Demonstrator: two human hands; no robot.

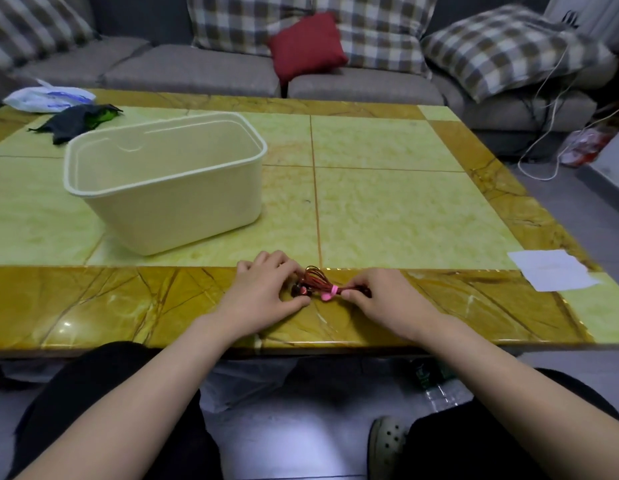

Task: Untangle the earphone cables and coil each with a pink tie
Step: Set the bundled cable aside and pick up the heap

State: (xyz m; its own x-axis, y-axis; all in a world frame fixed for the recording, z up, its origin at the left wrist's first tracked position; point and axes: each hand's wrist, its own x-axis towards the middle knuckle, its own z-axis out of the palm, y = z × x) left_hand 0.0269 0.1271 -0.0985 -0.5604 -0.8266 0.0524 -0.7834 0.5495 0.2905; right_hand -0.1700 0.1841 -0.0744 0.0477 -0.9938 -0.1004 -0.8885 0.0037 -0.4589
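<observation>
Seemingly mid-tying: just before the cream plastic tub (169,220), left hand (263,294) and right hand (382,301) pinch the dark-red coiled earphone cable (315,276); its pink band tie (333,290) probably needs cinching next.

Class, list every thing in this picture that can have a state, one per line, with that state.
earphone cable: coiled, lying near the front edge of the table
pink tie: wrapped round the coil
left hand: grips the coil's left end
right hand: pinches the coil's right end
cream tub: upright, lidless, looks empty
white paper: flat on the table
</observation>
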